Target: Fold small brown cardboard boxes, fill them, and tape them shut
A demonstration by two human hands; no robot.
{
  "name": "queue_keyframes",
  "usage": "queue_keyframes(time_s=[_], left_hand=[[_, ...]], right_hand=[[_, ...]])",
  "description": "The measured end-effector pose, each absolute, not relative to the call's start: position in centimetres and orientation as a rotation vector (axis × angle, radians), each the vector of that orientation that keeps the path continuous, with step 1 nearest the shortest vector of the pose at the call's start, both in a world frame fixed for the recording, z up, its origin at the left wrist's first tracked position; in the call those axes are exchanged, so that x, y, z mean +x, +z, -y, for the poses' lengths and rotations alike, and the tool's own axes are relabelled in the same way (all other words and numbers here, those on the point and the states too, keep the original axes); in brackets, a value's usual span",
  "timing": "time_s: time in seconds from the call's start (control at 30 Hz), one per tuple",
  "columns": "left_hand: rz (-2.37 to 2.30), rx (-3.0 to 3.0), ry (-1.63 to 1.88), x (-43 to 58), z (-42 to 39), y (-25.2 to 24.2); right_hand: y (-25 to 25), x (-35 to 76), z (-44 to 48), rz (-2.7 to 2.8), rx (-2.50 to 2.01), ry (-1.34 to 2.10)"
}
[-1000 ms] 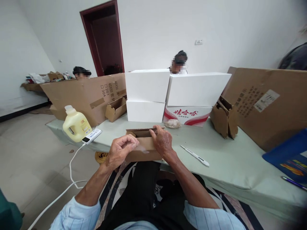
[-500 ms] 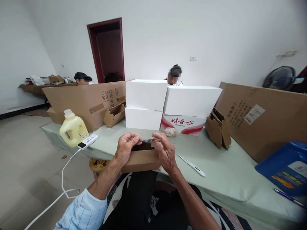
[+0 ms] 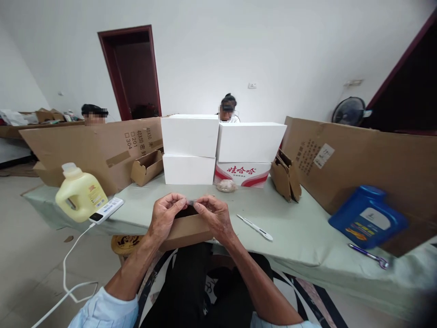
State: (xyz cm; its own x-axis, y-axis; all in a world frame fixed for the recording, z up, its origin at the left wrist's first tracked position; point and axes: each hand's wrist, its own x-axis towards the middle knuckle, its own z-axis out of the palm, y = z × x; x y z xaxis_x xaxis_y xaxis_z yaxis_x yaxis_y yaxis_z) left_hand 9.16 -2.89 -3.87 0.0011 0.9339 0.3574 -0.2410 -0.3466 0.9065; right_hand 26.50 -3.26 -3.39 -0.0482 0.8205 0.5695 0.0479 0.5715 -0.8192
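Note:
A small open brown cardboard box [image 3: 189,231] sits at the table's near edge, over my lap, with a dark inside. Above its opening, my left hand [image 3: 165,217] is closed in a pinch, thumb against bent fingers. My right hand [image 3: 216,219] pinches as well, its fingertips close to the left ones. Between them shows a small greyish piece [image 3: 191,203], perhaps thin film or tape; its kind is unclear. My right wrist lies beside the box's right end. A white craft knife [image 3: 255,227] lies on the table right of my right hand.
White boxes [image 3: 189,136] and a red-and-white carton [image 3: 242,174] stand ahead, a crumpled clear lump [image 3: 226,185] before them. Left are a yellow jug [image 3: 82,191] and power bank [image 3: 106,210]; right, a blue bottle [image 3: 368,218] and pen [image 3: 367,255]. Two people sit beyond.
My view has turned to the right. My hands have drawn closer together, the right fingers now pinching, and less of the greyish piece shows between them.

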Motion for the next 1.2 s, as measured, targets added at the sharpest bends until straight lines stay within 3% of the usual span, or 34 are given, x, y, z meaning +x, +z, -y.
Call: queue_keyframes(time_s=[0.5, 0.93, 1.1, 1.2], left_hand=[[-0.895, 1.245, 1.546, 9.6, 3.7, -3.4], [-1.071, 1.631, 1.449, 10.0, 4.0, -4.7], [-1.136, 2.254, 1.611, 9.5, 4.2, -4.2], [-1.279, 2.739, 1.489, 8.8, 4.5, -4.2]], right_hand=[[-3.0, 27.0, 4.0, 1.503, -0.841, 0.746], [-1.5, 30.7, 2.7, 1.658, -0.852, 0.633], [-1.1, 34.5, 0.1, 1.563, -0.924, 0.611], [-1.5, 37.9, -2.4, 1.510, -1.021, 0.594]])
